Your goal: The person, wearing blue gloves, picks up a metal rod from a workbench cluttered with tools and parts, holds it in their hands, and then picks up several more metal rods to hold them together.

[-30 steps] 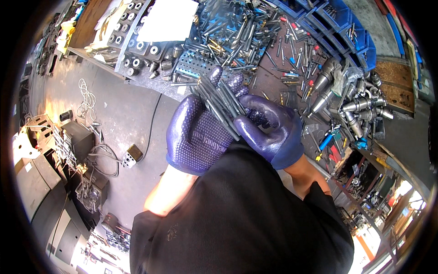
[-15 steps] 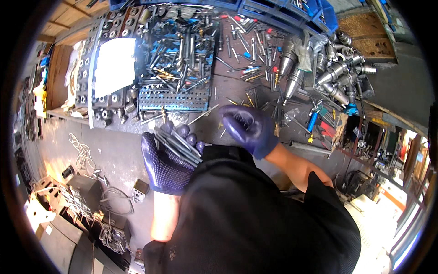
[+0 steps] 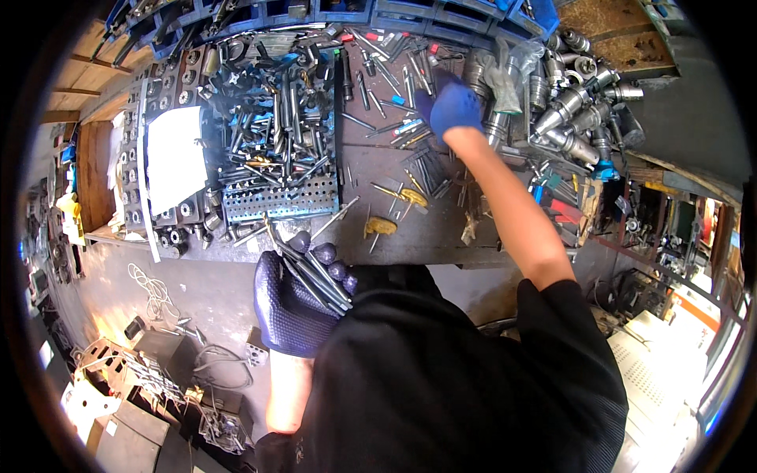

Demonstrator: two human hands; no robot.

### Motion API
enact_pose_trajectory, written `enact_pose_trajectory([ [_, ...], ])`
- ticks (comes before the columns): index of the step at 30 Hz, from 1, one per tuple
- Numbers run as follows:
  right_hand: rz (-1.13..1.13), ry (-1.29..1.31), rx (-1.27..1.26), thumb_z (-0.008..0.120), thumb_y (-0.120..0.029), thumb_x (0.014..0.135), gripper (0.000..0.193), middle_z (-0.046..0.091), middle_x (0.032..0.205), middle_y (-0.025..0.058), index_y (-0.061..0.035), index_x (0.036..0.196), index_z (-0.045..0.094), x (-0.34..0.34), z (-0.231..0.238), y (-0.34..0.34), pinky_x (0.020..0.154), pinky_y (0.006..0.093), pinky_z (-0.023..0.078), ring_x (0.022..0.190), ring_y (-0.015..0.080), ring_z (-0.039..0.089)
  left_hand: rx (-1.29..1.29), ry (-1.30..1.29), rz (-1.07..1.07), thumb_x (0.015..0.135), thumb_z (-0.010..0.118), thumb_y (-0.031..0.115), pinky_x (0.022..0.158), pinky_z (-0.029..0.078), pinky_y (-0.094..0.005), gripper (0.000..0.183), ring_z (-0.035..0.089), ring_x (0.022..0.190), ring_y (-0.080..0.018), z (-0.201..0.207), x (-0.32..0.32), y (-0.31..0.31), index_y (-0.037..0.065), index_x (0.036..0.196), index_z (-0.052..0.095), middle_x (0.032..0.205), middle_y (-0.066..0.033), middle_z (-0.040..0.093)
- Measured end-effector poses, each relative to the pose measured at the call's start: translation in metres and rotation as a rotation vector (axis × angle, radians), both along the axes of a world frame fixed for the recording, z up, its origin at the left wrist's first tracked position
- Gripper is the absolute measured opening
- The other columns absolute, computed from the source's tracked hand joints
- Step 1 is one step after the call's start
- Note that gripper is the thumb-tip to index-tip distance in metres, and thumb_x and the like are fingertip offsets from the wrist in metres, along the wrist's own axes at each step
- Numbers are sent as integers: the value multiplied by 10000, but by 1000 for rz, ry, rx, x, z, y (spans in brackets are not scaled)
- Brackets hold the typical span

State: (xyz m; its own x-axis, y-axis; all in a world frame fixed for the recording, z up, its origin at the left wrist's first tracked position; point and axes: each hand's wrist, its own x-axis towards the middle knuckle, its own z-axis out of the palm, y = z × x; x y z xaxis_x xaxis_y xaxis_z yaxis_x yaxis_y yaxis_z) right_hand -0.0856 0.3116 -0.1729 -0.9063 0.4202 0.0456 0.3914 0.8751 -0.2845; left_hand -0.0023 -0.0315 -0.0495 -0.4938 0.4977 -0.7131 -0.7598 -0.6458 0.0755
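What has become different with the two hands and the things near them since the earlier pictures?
The right hand has left the bundle of dark rods and moved forward and to the right, over the loose tools on the bench; whether it grips anything, I cannot tell. The left hand still holds the rods, palm up. The white sheet still lies left of the tool heap.

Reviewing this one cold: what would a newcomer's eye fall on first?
Probably the bright white rectangular sheet at the left of the dark workbench, then the heap of metal cutting tools to its right, behind a blue perforated metal block. Next might come the left hand in its dotted purple glove, by the bench's near edge, cradling slim dark metal rods. Shiny silver tapered tool holders crowd the back right.
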Motion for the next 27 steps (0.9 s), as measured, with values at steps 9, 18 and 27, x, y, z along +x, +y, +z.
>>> enact_pose_trajectory([
  [9, -221, -123, 11, 678, -454, 792, 567, 633, 1198, 201, -61, 1198, 639, -42, -31, 8, 959, 478, 495, 1115, 395, 594, 58, 23, 44, 988, 463, 513, 881, 518, -471, 451, 624, 958, -257, -14, 3, -4, 207, 1276, 627, 1091, -78, 648],
  [18, 14, -140, -68, 688, -328, 809, 361, 650, 1108, 200, -104, 1093, 685, 5, -24, -24, 893, 473, 515, 1032, 395, 622, 32, 35, 28, 987, 479, 499, 871, 529, -476, 432, 628, 948, -265, -9, -3, 1, 206, 1267, 629, 1092, -84, 651],
  [27, 179, -305, -150, 701, -387, 800, 390, 692, 987, 206, -61, 1014, 709, 46, 11, -47, 849, 461, 531, 928, 388, 664, 39, 17, 19, 989, 481, 490, 873, 529, -483, 425, 632, 948, -269, -14, -4, 4, 196, 1252, 640, 1094, -87, 651],
])
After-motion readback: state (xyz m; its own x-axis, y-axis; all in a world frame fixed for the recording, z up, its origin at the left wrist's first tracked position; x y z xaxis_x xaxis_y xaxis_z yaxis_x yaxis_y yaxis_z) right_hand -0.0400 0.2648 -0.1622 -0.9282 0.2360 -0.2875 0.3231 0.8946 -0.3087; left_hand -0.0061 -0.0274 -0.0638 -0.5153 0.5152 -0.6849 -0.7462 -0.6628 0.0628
